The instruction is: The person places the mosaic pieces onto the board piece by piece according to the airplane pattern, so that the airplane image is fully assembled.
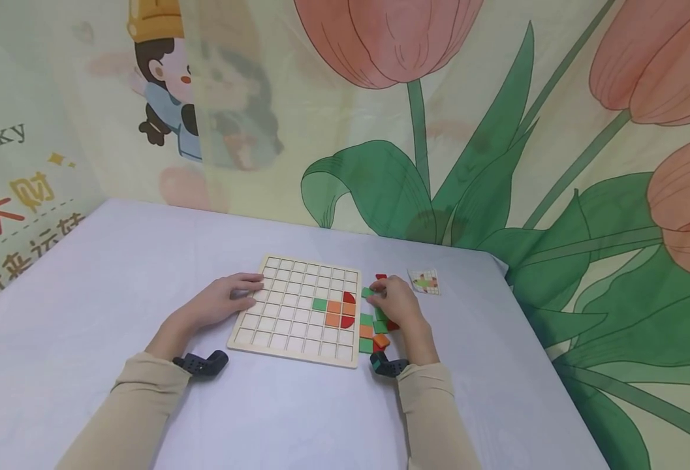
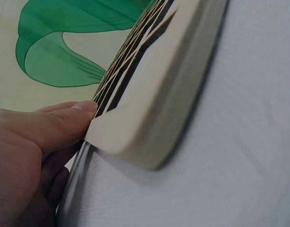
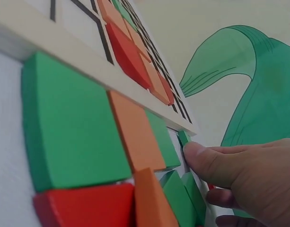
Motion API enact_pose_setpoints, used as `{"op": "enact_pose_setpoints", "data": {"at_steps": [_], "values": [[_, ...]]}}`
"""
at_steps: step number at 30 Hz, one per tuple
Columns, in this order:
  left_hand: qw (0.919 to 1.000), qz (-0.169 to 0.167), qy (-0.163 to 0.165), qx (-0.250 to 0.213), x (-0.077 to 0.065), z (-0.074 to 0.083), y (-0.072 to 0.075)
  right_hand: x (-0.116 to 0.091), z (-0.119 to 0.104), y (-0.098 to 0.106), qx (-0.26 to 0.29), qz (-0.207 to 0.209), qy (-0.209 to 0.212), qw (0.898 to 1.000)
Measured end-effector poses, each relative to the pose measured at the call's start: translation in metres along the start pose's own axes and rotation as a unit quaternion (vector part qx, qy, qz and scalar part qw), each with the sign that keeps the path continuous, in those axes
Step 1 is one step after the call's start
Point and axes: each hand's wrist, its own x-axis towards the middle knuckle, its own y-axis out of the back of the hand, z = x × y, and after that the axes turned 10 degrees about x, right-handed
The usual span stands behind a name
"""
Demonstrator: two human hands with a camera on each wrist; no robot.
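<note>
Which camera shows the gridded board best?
The head view: all four edges of the gridded board are in frame, and the left hand covers only a little of one side. The left wrist view shows a steep close-up of one corner; the right wrist view, a slanted part bearing red, orange and green pieces.

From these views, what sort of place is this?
Likely an indoor recording setup: a cloth-covered table holding a grid board, a printed tulip backdrop behind, and black wrist cameras.
</note>
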Motion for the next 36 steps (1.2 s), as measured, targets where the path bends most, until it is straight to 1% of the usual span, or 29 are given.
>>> {"op": "enact_pose_setpoints", "data": {"at_steps": [6,10,14,19,22,25,28,30,34,36], "values": [[1.0000,-0.002,0.008,0.001,0.000,0.001,0.000,0.000,-0.001,0.002,0.007,-0.008,-0.006,1.000],[1.0000,-0.001,0.008,0.003,0.000,0.000,0.002,-0.001,-0.007,0.008,0.014,-0.009,0.004,1.000],[1.0000,0.003,0.007,0.000,-0.001,-0.003,0.002,-0.007,-0.022,0.016,0.024,-0.003,0.034,0.999],[1.0000,0.000,0.001,-0.004,0.001,-0.005,-0.001,-0.022,-0.047,0.019,0.009,-0.002,0.078,0.997],[1.0000,0.000,0.001,-0.005,0.002,-0.005,-0.002,-0.029,-0.061,0.013,-0.004,-0.013,0.094,0.995],[0.9999,0.004,0.007,-0.009,0.000,-0.005,-0.003,-0.034,-0.072,0.002,-0.021,-0.039,0.118,0.992],[0.9999,0.003,0.013,-0.007,-0.001,-0.005,-0.004,-0.039,-0.079,-0.011,-0.049,-0.074,0.143,0.986],[0.9999,0.001,0.015,-0.008,-0.002,-0.005,-0.005,-0.042,-0.081,-0.018,-0.074,-0.088,0.155,0.981],[1.0000,0.006,-0.004,-0.004,-0.002,-0.004,-0.005,-0.046,-0.083,-0.027,-0.122,-0.091,0.173,0.973],[0.9999,0.011,-0.010,-0.005,-0.002,-0.004,-0.004,-0.047,-0.084,-0.030,-0.132,-0.088,0.178,0.971]]}}
